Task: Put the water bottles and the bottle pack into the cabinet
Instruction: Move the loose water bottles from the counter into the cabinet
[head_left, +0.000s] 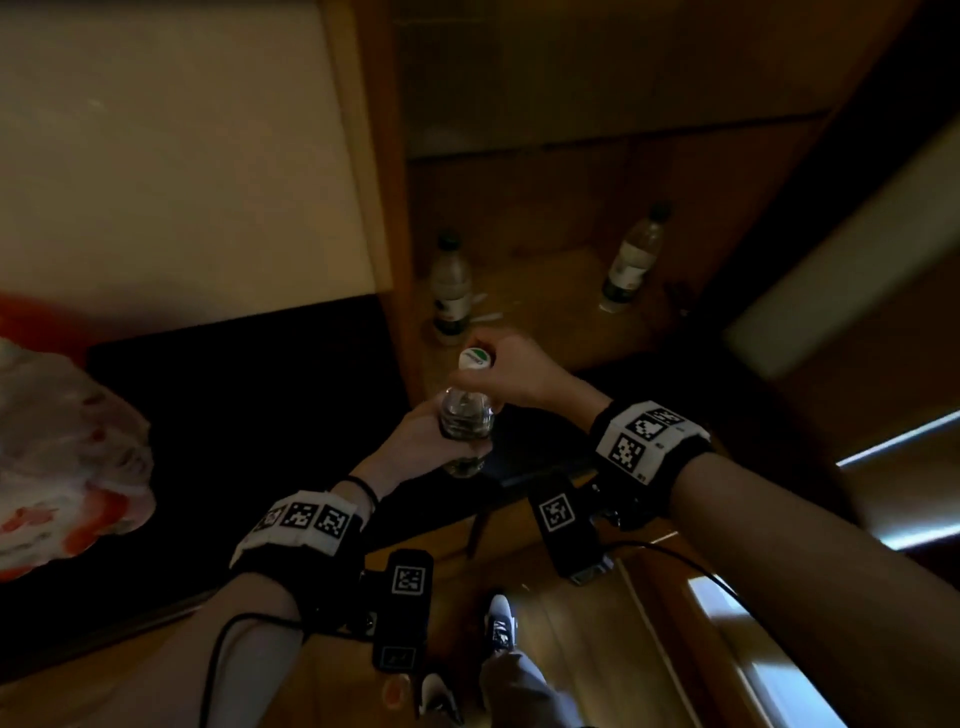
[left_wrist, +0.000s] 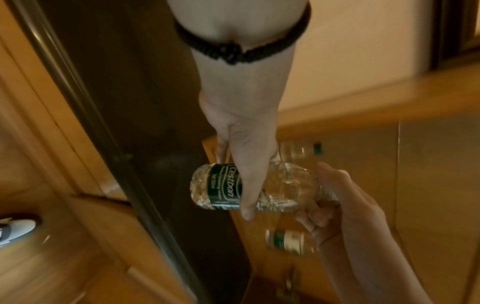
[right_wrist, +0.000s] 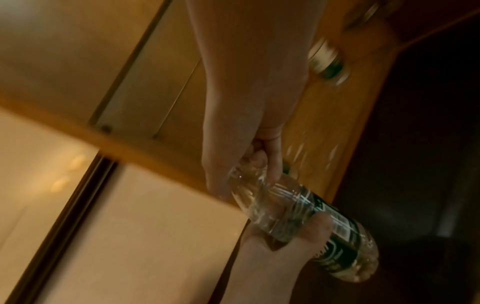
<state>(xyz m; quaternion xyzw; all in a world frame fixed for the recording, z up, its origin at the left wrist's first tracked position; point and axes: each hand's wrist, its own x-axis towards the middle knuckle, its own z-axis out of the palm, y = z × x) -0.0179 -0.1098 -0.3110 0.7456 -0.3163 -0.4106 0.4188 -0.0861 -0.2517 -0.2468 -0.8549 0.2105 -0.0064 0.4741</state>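
Clear plastic bottle: the water bottle (head_left: 466, 415) is in both hands, up in the air just in front of the open cabinet (head_left: 571, 156). It has a white cap with a green mark and a dark green label.
Left hand: the left hand (head_left: 415, 436) grips the middle of the bottle. Its fingers (left_wrist: 246, 185) are curled round the label, with the thumb across the front.
Right hand: the right hand (head_left: 511, 371) grips the top of the bottle. Its fingers (right_wrist: 270, 156) are curled round the neck and cap.
Bottle tilt: the cap end points up and away, toward the cabinet, and the bottom end sticks out below the left fingers.
Past the fingers: two more bottles stand on the wooden cabinet floor. The near bottle (head_left: 451, 291) stands just beyond the right fingers, close to the cabinet's left wall. The far bottle (head_left: 635, 260) stands well off to the right of the fingers, deeper in.
Cabinet: brown wood, dim inside, with a shelf edge above the two bottles.
Left of the fingers: a black surface (head_left: 249, 395) with a pale wall panel above it. A white and red plastic bag (head_left: 62, 452) lies at its far left.
Below the hands: a wooden floor (head_left: 571, 623) and the person's white shoes (head_left: 500, 621).
Wrists: each one wears a black band with black and white square marks.
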